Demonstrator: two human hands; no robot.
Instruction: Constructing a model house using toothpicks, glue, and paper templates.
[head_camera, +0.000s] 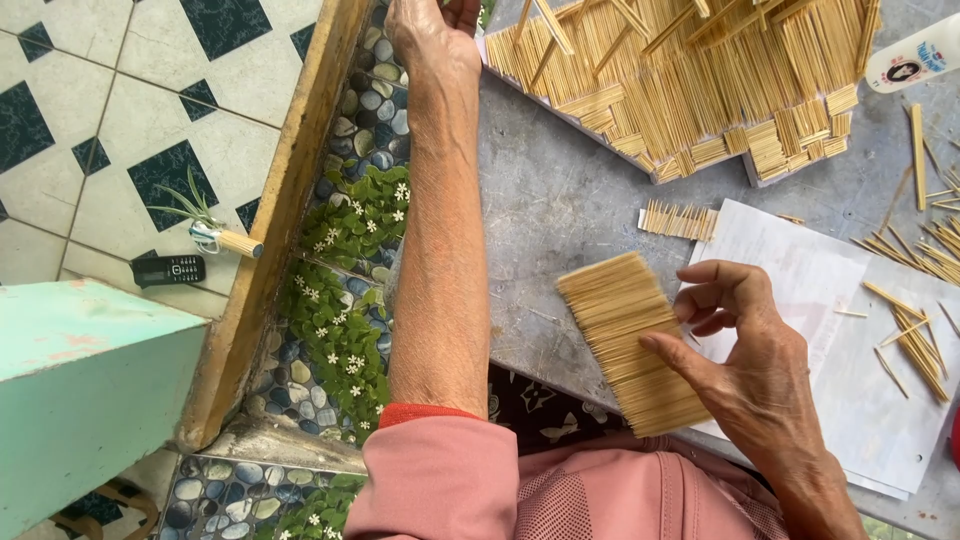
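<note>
Pink sleeves (520, 485) fill the bottom edge of the head view, nearest the lens, at 6 o'clock. From there the right hand (755, 360) rises toward 4 o'clock, its grip clamped on a flat panel of thin wooden sticks (625, 340) laid side by side; the thumb presses the panel's right edge and the fingers curl just above it. That panel sits near the centre, over the near edge of the grey desk (560, 200) and partly over white paper sheets (800, 290).

Stretched straight up the frame, the left hand (430, 35) reaches 12 o'clock, at the left corner of a shallow tray (570, 110) heaped with more stick panels and loose sticks (720, 70). The fingers run out of view, so I cannot tell whether that grip is apart or together.

Between tray and paper lies a small row of sticks (678, 220). Loose sticks (915, 290) scatter at 3 o'clock. A white bottle (915, 60) lies at 2 o'clock.

Left of the desk, a pebble bed with small white-flowered plants (350, 270) runs down to 7 o'clock. On the tiled floor (120, 120) at 9 o'clock lies a black phone (168, 269), beside a pale green box (80, 390).
</note>
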